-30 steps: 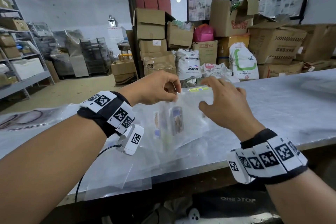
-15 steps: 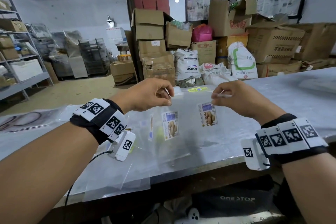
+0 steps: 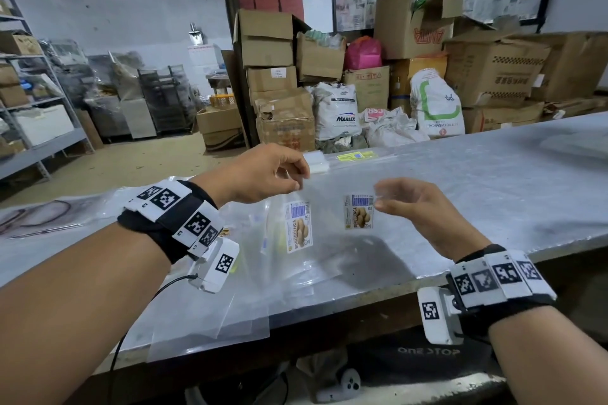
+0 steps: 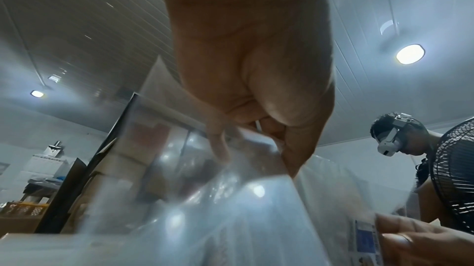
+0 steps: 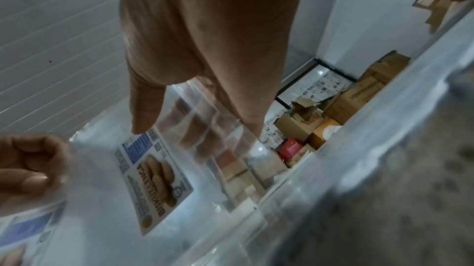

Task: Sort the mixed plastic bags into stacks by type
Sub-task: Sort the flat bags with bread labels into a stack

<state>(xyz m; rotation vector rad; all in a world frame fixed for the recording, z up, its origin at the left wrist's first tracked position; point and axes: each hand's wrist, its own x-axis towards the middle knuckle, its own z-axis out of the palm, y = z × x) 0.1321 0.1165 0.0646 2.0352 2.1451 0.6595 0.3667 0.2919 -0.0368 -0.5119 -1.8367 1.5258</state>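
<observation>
Above the counter (image 3: 493, 194), both hands pinch a clear labelled bag (image 3: 358, 211) by its top: left hand (image 3: 263, 174), right hand (image 3: 411, 204). Keep it taut and match its label to the stack (image 3: 297, 230) below before laying it flat, edges squared.

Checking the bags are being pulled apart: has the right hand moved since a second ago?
Yes. The right hand has swung rightward and nearer, away from the yellow label on the table.

I hold up above the table (image 3: 493, 194) a clear plastic bag (image 3: 332, 207) with a biscuit label, while a second clear bag (image 3: 297, 230) with the same label lies flat on the pile of transparent bags (image 3: 210, 312) below it.
</observation>
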